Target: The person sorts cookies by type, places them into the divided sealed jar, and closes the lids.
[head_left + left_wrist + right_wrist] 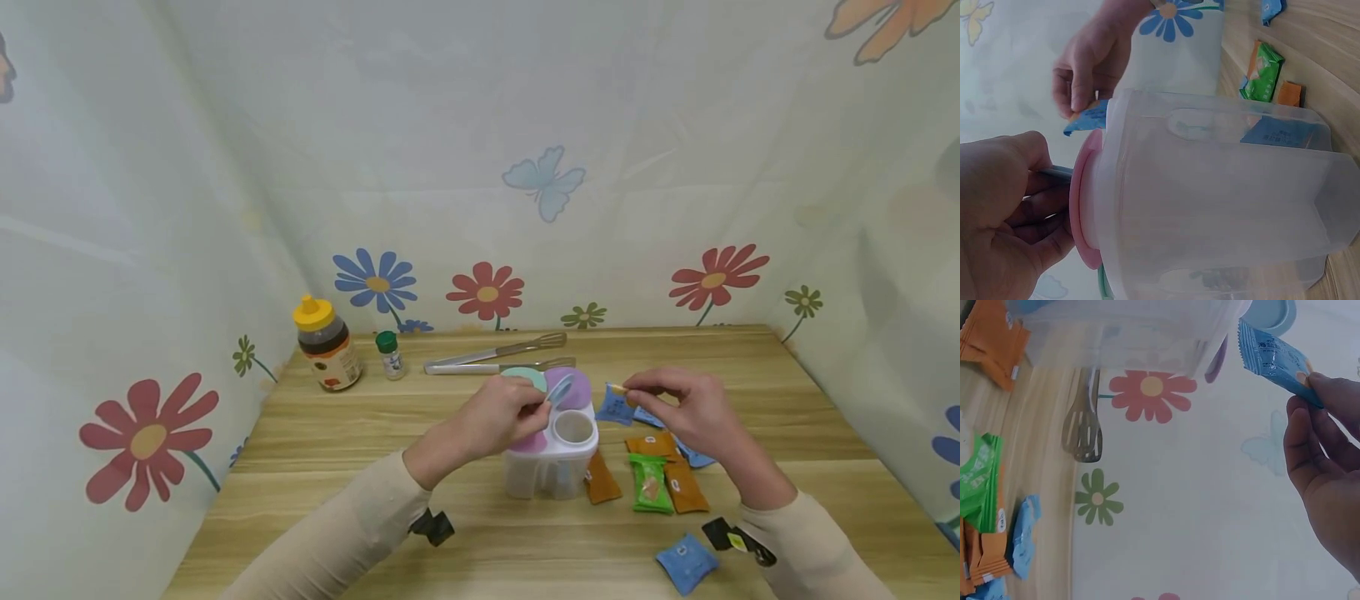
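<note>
By the left hand (491, 417) a blue lid (561, 390) is pinched clear of the container's (551, 452) opening (573, 427), where the blue packet (1275, 359), pinched beside it by the right hand (686, 408), is best lowered endwise.

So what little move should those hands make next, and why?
Probably bring the right hand's blue packet over the round opening and let go: that opening is uncovered, the left hand holds a light-blue lid up, and the packet is close by.
</note>
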Demonstrator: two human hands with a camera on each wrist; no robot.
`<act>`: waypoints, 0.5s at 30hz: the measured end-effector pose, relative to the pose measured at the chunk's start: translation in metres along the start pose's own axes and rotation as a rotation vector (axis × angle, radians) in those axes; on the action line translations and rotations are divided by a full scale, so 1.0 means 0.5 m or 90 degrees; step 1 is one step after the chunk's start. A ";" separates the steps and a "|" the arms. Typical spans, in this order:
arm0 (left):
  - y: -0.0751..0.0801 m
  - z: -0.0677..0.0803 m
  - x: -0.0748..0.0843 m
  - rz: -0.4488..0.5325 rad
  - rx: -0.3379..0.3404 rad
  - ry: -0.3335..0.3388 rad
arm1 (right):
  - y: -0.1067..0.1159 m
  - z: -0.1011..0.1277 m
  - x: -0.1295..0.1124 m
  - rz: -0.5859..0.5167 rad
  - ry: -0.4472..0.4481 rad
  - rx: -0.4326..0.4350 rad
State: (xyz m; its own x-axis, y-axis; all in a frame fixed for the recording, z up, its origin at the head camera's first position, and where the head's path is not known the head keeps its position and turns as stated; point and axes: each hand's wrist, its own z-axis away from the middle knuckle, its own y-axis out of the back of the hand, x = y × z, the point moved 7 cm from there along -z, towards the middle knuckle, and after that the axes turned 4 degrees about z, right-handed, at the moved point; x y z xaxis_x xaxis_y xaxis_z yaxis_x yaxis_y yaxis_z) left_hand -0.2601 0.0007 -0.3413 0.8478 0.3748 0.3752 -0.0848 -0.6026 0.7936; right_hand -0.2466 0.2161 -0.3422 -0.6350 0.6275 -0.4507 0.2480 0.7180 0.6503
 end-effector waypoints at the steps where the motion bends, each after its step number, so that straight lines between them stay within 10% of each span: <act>1: 0.000 0.000 0.000 -0.001 0.001 0.000 | 0.001 -0.002 -0.005 -0.005 0.006 0.003; 15: -0.004 -0.001 -0.002 0.005 -0.001 0.009 | -0.005 -0.021 -0.053 -0.075 0.085 -0.001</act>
State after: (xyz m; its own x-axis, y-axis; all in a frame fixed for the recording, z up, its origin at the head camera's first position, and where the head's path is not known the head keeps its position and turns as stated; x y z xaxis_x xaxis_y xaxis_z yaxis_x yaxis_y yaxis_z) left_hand -0.2612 0.0017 -0.3430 0.8399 0.3800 0.3874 -0.0918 -0.6041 0.7916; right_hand -0.2381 0.1944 -0.3255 -0.7511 0.4936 -0.4385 0.1651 0.7834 0.5991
